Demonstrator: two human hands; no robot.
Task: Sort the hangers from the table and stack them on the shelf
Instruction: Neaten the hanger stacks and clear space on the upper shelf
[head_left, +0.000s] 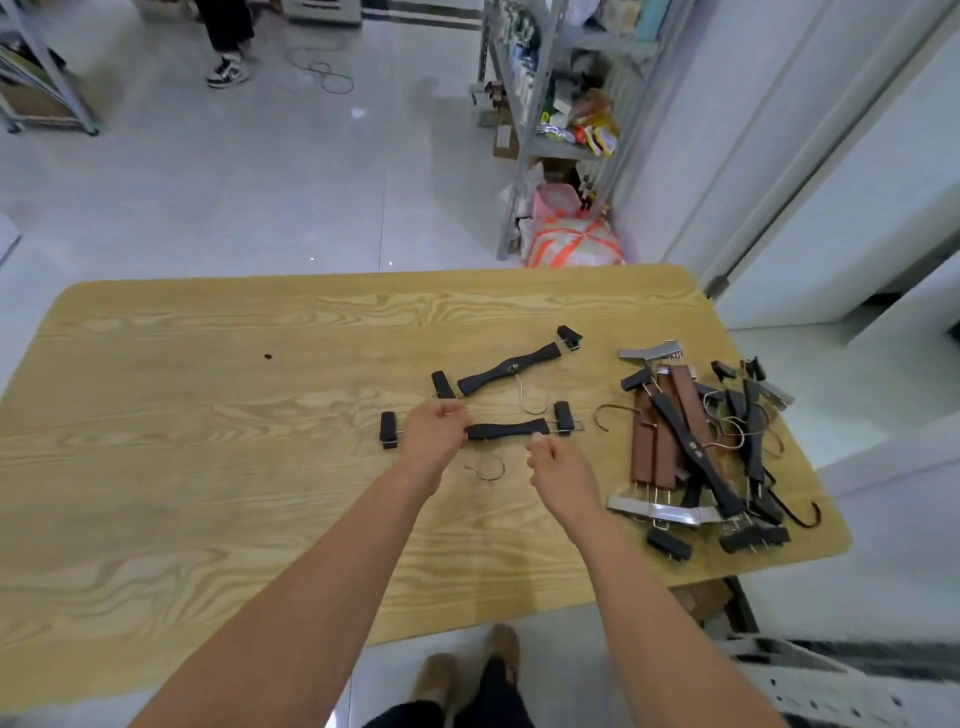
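Two black clip hangers lie side by side on the wooden table (208, 467). The far one (511, 368) sits at an angle. The near one (506, 430) is held at its left half by my left hand (434, 434), whose fingers curl over the bar. My right hand (558, 470) hovers just below the near hanger's right end, fingers loosely curled with nothing in them. A heap of black, brown and metal hangers (701, 447) lies at the table's right side. A metal shelf (550, 114) stands beyond the table.
A pink and orange bag (571, 239) sits on the floor by the shelf's foot. Another person's legs (226, 41) are at the far left back, with a cable (327, 75) on the floor. A small dark spot (268, 356) marks the table.
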